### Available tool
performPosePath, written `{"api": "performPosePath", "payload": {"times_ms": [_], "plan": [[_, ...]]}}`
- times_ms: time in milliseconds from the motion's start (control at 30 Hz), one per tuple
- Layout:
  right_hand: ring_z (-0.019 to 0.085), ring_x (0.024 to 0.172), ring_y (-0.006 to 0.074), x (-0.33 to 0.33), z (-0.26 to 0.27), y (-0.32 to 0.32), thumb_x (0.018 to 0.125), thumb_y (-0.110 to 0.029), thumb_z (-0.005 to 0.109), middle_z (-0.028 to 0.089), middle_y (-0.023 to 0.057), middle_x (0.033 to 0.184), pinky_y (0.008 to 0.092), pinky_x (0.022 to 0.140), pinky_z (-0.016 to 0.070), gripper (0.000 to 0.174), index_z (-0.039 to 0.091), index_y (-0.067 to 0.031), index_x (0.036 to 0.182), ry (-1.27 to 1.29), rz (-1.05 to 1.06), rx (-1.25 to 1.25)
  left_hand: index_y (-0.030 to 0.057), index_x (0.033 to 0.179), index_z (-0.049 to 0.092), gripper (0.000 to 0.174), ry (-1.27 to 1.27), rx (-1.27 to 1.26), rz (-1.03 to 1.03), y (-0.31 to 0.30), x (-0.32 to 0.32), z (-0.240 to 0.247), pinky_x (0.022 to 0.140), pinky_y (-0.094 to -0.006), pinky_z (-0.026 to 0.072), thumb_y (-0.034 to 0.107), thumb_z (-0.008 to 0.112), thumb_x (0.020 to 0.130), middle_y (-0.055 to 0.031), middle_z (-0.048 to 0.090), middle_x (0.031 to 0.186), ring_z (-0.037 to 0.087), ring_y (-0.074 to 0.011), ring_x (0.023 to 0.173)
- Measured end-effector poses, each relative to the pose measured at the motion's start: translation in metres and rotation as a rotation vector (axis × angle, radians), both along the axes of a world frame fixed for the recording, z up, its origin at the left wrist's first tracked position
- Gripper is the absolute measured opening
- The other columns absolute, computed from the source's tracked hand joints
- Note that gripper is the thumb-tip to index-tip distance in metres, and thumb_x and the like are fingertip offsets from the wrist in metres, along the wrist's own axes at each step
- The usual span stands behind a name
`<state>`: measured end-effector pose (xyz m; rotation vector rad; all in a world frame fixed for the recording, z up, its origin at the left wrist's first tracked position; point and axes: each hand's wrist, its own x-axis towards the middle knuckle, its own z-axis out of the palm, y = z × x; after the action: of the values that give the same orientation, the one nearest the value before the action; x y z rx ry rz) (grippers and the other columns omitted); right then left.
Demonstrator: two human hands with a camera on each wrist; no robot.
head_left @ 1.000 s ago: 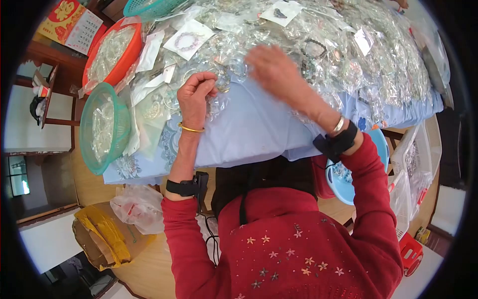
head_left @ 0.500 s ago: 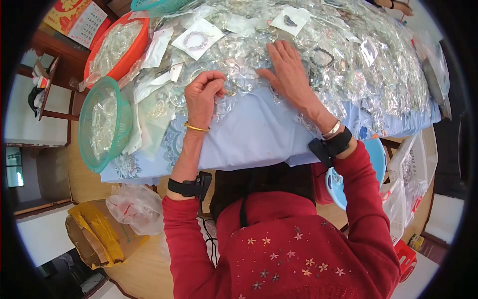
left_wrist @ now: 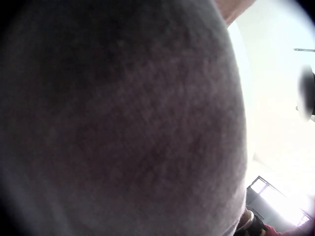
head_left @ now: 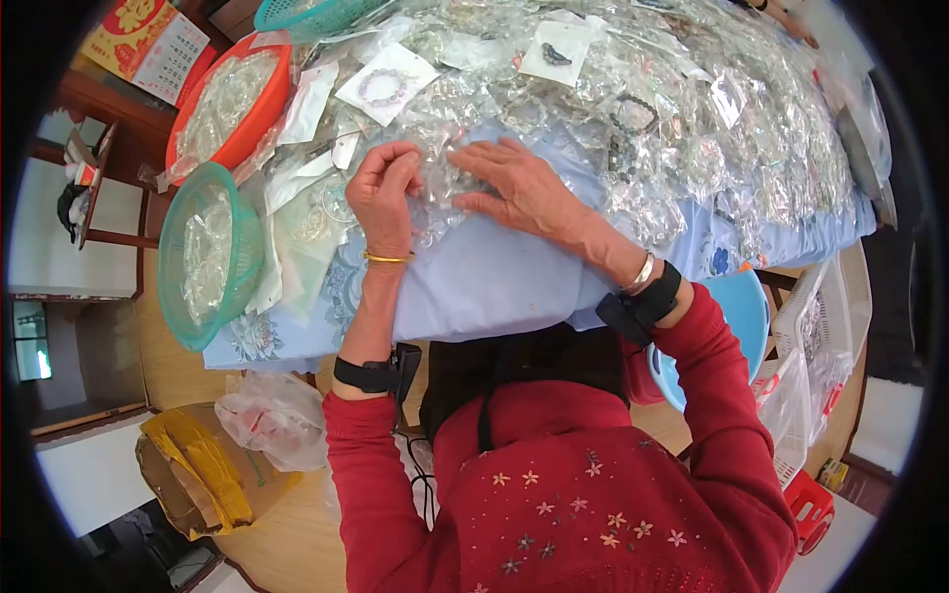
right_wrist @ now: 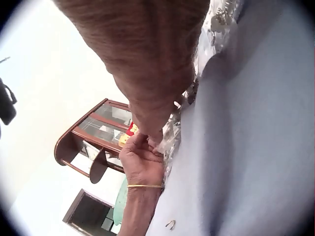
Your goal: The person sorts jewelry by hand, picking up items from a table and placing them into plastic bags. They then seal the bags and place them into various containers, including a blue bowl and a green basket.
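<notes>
My left hand (head_left: 384, 193) is over the front of the packet heap, thumb pressed to the curled fingers. At its fingertips it pinches a clear plastic packet (head_left: 431, 215), partly hidden by the hand. Close to its right my right hand (head_left: 522, 193) lies low over the cloth and packets, fingers fairly straight and pointing at the left hand. In the right wrist view, clear plastic (right_wrist: 171, 137) shows beside the left hand. A white-backed packet with a pale beaded bracelet (head_left: 384, 89) lies beyond the hands. The left wrist view is mostly blocked by a blurred surface.
A wide heap of bagged jewellery (head_left: 682, 128) covers the far side of the blue tablecloth (head_left: 494, 287). Left of it stand a green basket (head_left: 247, 287) and a red basket (head_left: 274, 104), both holding packets. A blue basin (head_left: 756, 316) sits below the table's right side.
My right hand came down onto the packets from a blurred sweep, then slid left and nearer to me, up beside the left hand. The left hand stays almost in place.
</notes>
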<state>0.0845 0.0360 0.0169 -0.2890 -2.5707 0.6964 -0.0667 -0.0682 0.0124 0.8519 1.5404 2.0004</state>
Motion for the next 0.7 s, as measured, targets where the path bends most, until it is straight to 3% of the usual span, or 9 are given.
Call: {"api": "performPosePath", "payload": {"times_ms": [100,200,267,333,400,533,700], "plan": [[0.047,0.114,0.0291,0.002,0.003,0.007,0.085,-0.026,0.057,0.056,0.0106,0.114,0.0477,0.101,0.0304,0.038,0.053,-0.0066,0.117,0.053,0.065,-0.123,0.0002,0.089,0.063,0.013,0.035,0.027,0.077,0.0,-0.002,-0.002,0.058,-0.0218,0.0437,0.005,0.06,0.077,-0.0054,0.062,0.08,0.056,-0.0112,0.066],[0.046,0.115,0.0318,-0.002,0.0,0.026,0.085,-0.025,0.057,0.055,0.0126,0.117,0.0458,0.1,0.0323,0.037,0.054,-0.0077,0.117,0.125,0.091,-0.239,0.0026,0.093,0.063,0.021,0.887,0.098,0.195,0.0,0.003,0.003,0.078,-0.0308,0.0441,0.01,0.064,0.074,-0.0095,0.061,0.099,0.057,-0.0217,0.09],[0.046,0.115,0.0298,-0.012,-0.007,0.055,0.079,-0.02,0.061,0.055,0.0115,0.117,0.0449,0.101,0.0321,0.041,0.054,-0.0086,0.118,0.152,-0.182,0.546,0.003,0.094,0.063,0.023,1.007,0.032,0.147,0.002,0.009,0.006,0.083,-0.0334,0.0407,0.012,0.064,0.073,-0.0103,0.06,0.103,0.054,-0.0242,0.096],[0.047,0.115,0.0294,-0.015,-0.003,0.072,0.077,-0.018,0.061,0.056,0.0113,0.116,0.0445,0.1,0.0327,0.042,0.053,-0.0087,0.117,0.136,-0.235,0.625,0.004,0.096,0.063,0.028,1.24,-0.097,0.042,0.004,0.013,0.009,0.094,-0.0386,0.034,0.017,0.065,0.07,-0.012,0.057,0.111,0.047,-0.0292,0.109],[0.047,0.114,0.0285,-0.018,0.006,0.087,0.073,-0.014,0.062,0.056,0.0109,0.114,0.0437,0.099,0.034,0.045,0.053,-0.009,0.117,0.096,-0.334,0.787,0.0036,0.096,0.063,0.029,1.241,-0.122,0.042,0.006,0.008,0.003,0.095,-0.0393,0.033,0.018,0.065,0.07,-0.0119,0.057,0.111,0.047,-0.0293,0.11],[0.049,0.111,0.0265,-0.018,0.021,0.112,0.071,-0.011,0.062,0.056,0.0096,0.11,0.0406,0.095,0.0371,0.043,0.053,-0.0083,0.113,-0.126,-0.322,0.631,0.0028,0.095,0.063,0.031,1.208,-0.189,0.055,0.006,0.002,-0.006,0.095,-0.0406,0.0315,0.021,0.065,0.069,-0.0118,0.057,0.11,0.047,-0.0291,0.11],[0.052,0.105,0.0254,-0.008,0.023,0.134,0.071,-0.01,0.06,0.058,0.008,0.104,0.0381,0.088,0.0412,0.038,0.055,-0.0068,0.108,-0.224,-0.28,0.694,0.0021,0.094,0.062,0.03,1.159,-0.198,0.047,0.006,0.001,-0.003,0.094,-0.04,0.0324,0.019,0.065,0.069,-0.0115,0.058,0.11,0.048,-0.0281,0.109]]}}
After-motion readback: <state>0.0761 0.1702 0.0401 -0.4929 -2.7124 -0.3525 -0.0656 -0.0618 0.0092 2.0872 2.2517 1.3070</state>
